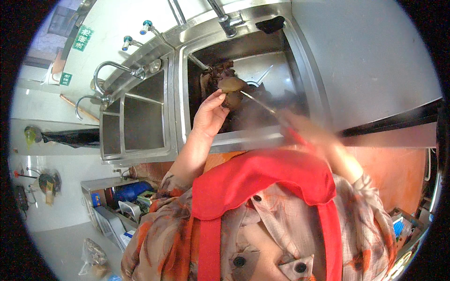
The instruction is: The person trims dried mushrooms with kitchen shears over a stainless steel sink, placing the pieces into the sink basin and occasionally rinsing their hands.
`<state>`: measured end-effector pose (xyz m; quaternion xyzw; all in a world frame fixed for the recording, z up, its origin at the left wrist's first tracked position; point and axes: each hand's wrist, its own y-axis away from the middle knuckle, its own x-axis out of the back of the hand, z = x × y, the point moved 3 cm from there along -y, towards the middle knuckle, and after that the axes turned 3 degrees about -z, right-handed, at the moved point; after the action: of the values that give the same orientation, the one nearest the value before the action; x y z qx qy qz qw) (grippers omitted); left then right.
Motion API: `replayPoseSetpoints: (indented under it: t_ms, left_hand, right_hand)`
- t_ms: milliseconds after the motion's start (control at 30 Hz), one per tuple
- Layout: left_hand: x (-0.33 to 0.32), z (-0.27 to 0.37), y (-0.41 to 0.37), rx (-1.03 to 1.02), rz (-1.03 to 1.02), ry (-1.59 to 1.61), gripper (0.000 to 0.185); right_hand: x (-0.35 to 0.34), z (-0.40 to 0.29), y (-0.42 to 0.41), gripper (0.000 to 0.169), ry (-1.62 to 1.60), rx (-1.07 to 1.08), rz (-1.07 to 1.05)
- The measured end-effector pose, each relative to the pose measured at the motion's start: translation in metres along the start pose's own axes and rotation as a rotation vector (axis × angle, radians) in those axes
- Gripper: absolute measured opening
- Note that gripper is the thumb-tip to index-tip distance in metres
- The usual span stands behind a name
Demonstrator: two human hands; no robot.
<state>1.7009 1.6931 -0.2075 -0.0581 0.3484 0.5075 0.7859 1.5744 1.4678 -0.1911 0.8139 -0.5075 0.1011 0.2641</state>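
My left hand (211, 114) pinches a smooth brown piece of food (231, 85) over the deep steel sink (281, 63); it may be meat, but its exact kind is unclear. In my right hand (311, 131), blurred by motion, is a thin metal tool (259, 102) with a red handle. The tool's far end meets or overlaps the right edge of the brown piece, and its tip is hard to make out. Below and behind the left fingers lies a heap of dark brown pieces (221, 70) in the left part of the sink.
A steel faucet (226, 26) rises behind the sink, with a black cloth-like item (270, 24) on the back rim. More steel basins (144, 112) with curved taps (116, 64) adjoin at left. A grey flat surface (362, 59) borders the right side.
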Motion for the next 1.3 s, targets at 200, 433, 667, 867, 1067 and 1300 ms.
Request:
replayPoseSetpoints:
  t_ms: [200,433,667,867,1067,1300]
  left_hand:
    - [-0.008,-0.004,0.003,-0.011,-0.035,0.001,0.019]
    - [-0.018,-0.012,0.016,-0.063,0.141,-0.307,0.015]
    - [-0.017,-0.015,0.015,-0.105,0.223,-0.467,0.016]
    - [-0.017,-0.01,0.012,-0.042,0.204,-0.392,0.015]
    - [-0.006,-0.016,0.005,0.071,0.118,-0.253,0.015]
    - [0.0,-0.011,-0.004,0.115,-0.01,0.034,0.011]
  right_hand:
    - [-0.016,0.024,-0.013,0.059,-0.195,0.046,-0.086]
    - [-0.021,0.025,-0.023,0.059,-0.225,0.094,-0.08]
    - [-0.021,0.003,-0.023,0.048,-0.167,0.097,0.059]
    - [-0.024,0.015,-0.035,0.031,-0.153,0.125,0.09]
    - [-0.031,0.027,-0.041,0.023,-0.127,0.19,0.202]
    - [-0.017,0.006,-0.011,0.025,-0.383,0.021,0.21]
